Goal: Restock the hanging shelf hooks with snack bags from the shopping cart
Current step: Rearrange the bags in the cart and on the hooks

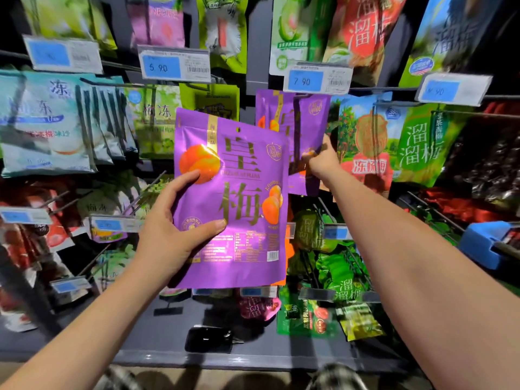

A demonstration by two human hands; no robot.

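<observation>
My left hand [171,226] grips a purple snack bag [242,209] with gold characters and orange fruit, held upright in front of the shelf, its hang hole at the top. Behind and to the right, several matching purple bags [306,119] hang on a hook under the 7.90 price tag [316,80]. My right hand [323,161] reaches in and pinches the lower edge of those hanging purple bags. The hook itself is mostly hidden by the bags and the tag.
Rows of hooks carry teal bags [47,125] at left and green and red bags [394,142] at right. Bare metal hooks [146,192] jut out at lower left. A blue cart handle [486,243] sits at right. A black object [209,340] lies on the grey bottom shelf.
</observation>
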